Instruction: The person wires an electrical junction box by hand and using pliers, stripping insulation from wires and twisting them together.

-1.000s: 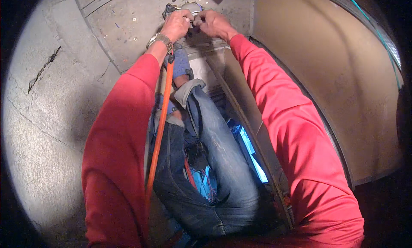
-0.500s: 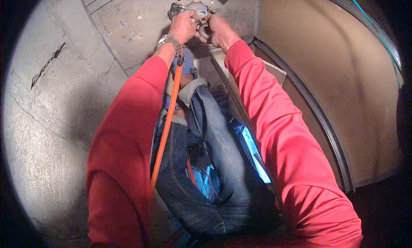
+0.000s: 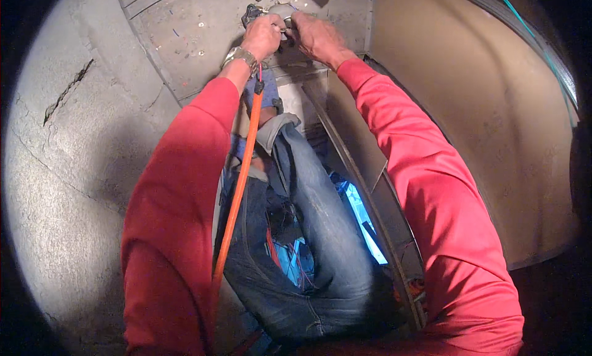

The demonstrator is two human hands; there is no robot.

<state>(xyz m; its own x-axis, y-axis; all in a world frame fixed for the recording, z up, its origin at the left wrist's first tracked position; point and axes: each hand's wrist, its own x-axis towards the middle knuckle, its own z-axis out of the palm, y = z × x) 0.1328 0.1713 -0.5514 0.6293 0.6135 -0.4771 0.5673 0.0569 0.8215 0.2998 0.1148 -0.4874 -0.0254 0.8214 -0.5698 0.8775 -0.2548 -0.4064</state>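
Observation:
Both hands meet at the top of the view, in front of a pale round fitting [image 3: 282, 11]. My left hand [image 3: 263, 36], with a metal watch on its wrist, is closed in a pinch by the fitting's lower left side. My right hand [image 3: 317, 38] has its fingers curled at the right side, their tips almost meeting the left ones. What lies between the fingertips is too small and covered to name. An orange tube [image 3: 242, 177] hangs below my left wrist. Its upper end is wrapped in black tape [image 3: 259, 86], and a thin pink wire rises from it toward the left hand.
A dark crumpled bundle [image 3: 251, 14] sits left of the fitting. Jeans-clad legs [image 3: 327, 226] are below, beside a long metal bar [image 3: 364, 199]. A cracked concrete wall [image 3: 74, 171] stands left, a brown panel [image 3: 468, 109] right. A thin green cable [image 3: 524, 20] crosses the upper right.
My right hand has turned and its forearm has swung outward to the right. A grey ring seen between the hands is now hidden. My left hand has barely moved.

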